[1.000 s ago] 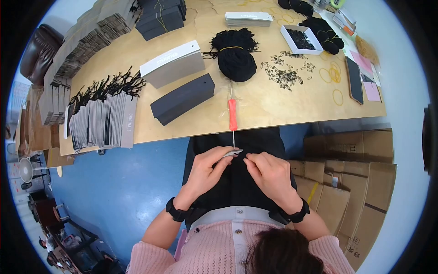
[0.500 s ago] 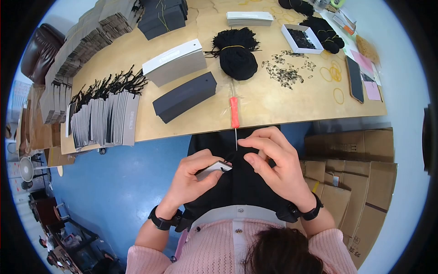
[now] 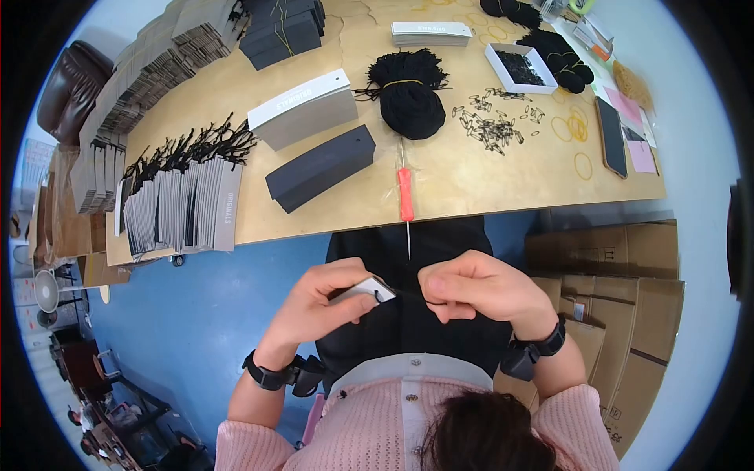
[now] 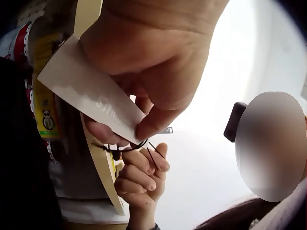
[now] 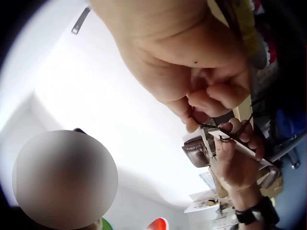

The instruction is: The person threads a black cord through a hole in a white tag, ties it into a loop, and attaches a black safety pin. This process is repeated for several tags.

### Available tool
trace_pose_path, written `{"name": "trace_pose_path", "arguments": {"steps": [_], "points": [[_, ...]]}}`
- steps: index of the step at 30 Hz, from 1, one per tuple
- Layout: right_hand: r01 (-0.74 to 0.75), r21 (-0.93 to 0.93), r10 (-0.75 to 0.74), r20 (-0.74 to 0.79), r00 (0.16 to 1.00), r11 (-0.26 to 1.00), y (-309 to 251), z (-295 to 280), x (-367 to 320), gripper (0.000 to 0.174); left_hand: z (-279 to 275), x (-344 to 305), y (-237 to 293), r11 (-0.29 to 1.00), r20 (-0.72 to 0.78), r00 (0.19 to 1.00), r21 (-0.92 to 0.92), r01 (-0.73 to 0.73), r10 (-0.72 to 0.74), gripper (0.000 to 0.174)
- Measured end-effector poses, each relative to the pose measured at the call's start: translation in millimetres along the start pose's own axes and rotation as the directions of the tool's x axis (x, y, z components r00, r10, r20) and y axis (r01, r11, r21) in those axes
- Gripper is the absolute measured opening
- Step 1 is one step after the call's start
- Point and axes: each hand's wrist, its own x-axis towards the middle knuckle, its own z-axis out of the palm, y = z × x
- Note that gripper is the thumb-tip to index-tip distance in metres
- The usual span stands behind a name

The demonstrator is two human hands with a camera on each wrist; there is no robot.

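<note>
The left hand (image 3: 314, 306) grips a stack of light card tags (image 4: 96, 91), its thumb on the printed face near the holed end. A black cord (image 4: 154, 155) passes through the tag end; in the left wrist view it runs to the right hand (image 4: 141, 179), whose curled fingers pinch it. In the head view the right hand (image 3: 483, 290) is just right of the tags, apart from them. A red-handled needle tool (image 3: 405, 195) lies at the table edge, its thin shaft sticking out over the lap.
On the table (image 3: 471, 188) are a grey tag stack (image 3: 306, 114), a dark tag stack (image 3: 322, 169), corded tags (image 3: 184, 208), a black cord bundle (image 3: 412, 102), scattered small pins (image 3: 495, 129), a white box (image 3: 542, 82) and a phone (image 3: 610, 137). Cardboard boxes (image 3: 605, 251) stand at right.
The left hand has moved down and left with the tags. The right hand rose, opened beside the needle shaft, then came down and right, closing on the cord.
</note>
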Motion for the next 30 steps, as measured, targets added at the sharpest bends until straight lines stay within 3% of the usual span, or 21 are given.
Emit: {"name": "trace_pose_path", "arguments": {"steps": [1,2,3,4,6,7,8,10,12,14,18,21,24,26,27,29,30], "points": [[0.02,-0.168,-0.023,-0.019,1.0,0.986,-3.2,1.2,-3.5,0.037,-1.0,-0.8,2.5,0.98,0.002,0.994,-0.165,0.109,-0.11,0.017],[0.036,-0.331,-0.05,-0.036,0.998,0.943,-4.5,1.7,-5.9,0.039,-0.6,-0.6,4.7,0.98,0.004,0.994,-0.165,0.11,-0.111,0.017],[0.13,-0.519,-0.188,-0.061,0.98,0.845,0.1,2.3,-3.5,0.035,-0.1,-0.1,7.1,0.962,0.0,0.99,-0.234,0.137,-0.141,0.017],[0.129,-0.518,-0.189,-0.063,0.98,0.846,4.8,3.1,-1.0,0.035,0.4,0.2,9.3,0.939,-0.003,0.985,-0.302,0.163,-0.172,0.018],[0.114,-0.701,-0.285,-0.132,0.949,0.704,14.9,3.6,5.2,0.027,6.0,3.6,14.9,0.944,-0.043,0.982,-0.286,0.165,-0.184,0.018],[0.185,-0.756,-0.401,-0.11,0.91,0.628,22.4,3.1,9.9,0.016,8.6,4.6,16.3,0.947,-0.087,0.976,-0.272,0.168,-0.198,0.019],[0.188,-0.755,-0.4,-0.106,0.91,0.628,23.0,8.1,10.9,0.016,9.8,4.6,15.8,0.947,-0.091,0.976,-0.272,0.168,-0.199,0.019],[0.173,-0.707,-0.465,-0.242,0.852,0.686,19.4,20.1,12.7,0.022,11.0,5.2,12.5,0.952,-0.127,0.968,-0.248,0.181,-0.217,0.019],[0.173,-0.687,-0.456,-0.253,0.853,0.706,19.5,24.4,15.6,0.03,7.9,3.7,6.6,0.959,-0.112,0.977,-0.238,0.152,-0.183,0.02],[0.245,-0.561,-0.445,-0.251,0.86,0.79,27.5,25.0,20.9,0.025,6.7,3.6,5.2,0.966,-0.095,0.985,-0.227,0.123,-0.147,0.022],[0.306,-0.504,-0.48,-0.261,0.838,0.808,32.2,26.3,20.5,0.015,7.5,2.1,11.8,0.967,-0.115,0.985,-0.235,0.096,-0.126,0.024],[0.32,-0.099,-0.335,-0.289,0.897,0.942,24.6,17.4,6.8,0.014,11.1,-0.3,18.3,0.94,-0.121,0.982,-0.326,0.101,-0.147,0.029],[0.474,0.253,-0.359,-0.391,0.847,0.843,29.6,-2.3,0.3,0.016,13.5,-5.4,10.2,0.92,-0.145,0.987,-0.392,0.001,-0.063,0.037],[0.526,0.348,-0.388,-0.394,0.833,0.776,31.4,-19.2,-5.3,0.021,14.0,-7.7,8.4,0.979,-0.165,0.986,-0.201,-0.017,-0.017,0.037],[0.53,0.395,-0.392,-0.379,0.838,0.751,30.0,-20.1,-5.3,0.02,13.0,-7.7,9.7,0.98,-0.166,0.986,-0.199,-0.017,-0.016,0.037],[0.528,0.446,-0.398,-0.356,0.846,0.723,30.1,-19.9,-3.0,0.019,11.0,-8.7,14.3,0.96,-0.085,0.987,0.259,-0.107,0.133,0.04],[0.506,0.503,-0.377,-0.341,0.861,0.701,31.8,-19.8,-0.9,0.018,11.8,-10.8,19.8,0.959,-0.09,0.987,0.263,-0.105,0.133,0.04]]}}
